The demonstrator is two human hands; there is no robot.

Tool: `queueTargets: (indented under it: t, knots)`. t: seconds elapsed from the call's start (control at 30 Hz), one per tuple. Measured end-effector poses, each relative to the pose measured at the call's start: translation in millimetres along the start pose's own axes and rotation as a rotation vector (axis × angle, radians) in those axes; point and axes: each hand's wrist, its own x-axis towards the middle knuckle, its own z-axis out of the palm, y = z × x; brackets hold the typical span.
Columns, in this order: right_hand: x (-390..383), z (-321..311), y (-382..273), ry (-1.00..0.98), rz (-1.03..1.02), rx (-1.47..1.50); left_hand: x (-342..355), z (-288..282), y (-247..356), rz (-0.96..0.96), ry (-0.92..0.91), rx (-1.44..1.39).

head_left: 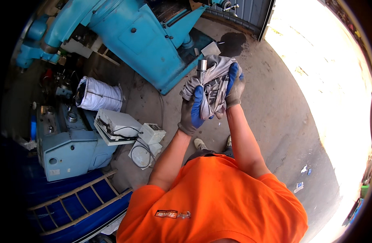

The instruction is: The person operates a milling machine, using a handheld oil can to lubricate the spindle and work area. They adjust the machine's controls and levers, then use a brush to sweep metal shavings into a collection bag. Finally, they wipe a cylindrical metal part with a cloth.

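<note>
Both my hands wear grey work gloves with blue palms and are raised in front of my body. My left hand [191, 110] is closed round the lower end of a shiny metal shaft with a wider cylindrical head [202, 66], which stands roughly upright. A crumpled grey patterned cloth [215, 90] bunches beside the shaft and hangs between my hands. On the right side of the cloth, my right hand [235, 86] is closed on the fabric. The shaft's lower end is hidden by the left glove and the cloth.
A large blue machine [133, 44] stands ahead on the concrete floor. To the left are a white sack [100, 95], a light-blue machine [74, 152], white boxes with cables [120, 123] and a ladder [70, 202]. Sunlit ground [315, 60] lies at the right.
</note>
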Motion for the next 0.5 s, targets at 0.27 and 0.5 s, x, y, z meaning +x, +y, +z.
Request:
queueTargets:
  t: [0.27, 0.5]
  knots:
    - [-39, -26, -12, -0.489, 0.015, -0.140, -7, 7, 22, -0.006, 0.043, -0.017]
    - [-35, 10, -26, -0.551, -0.221, -0.915, -15, 8, 22, 0.214, 0.096, 0.392]
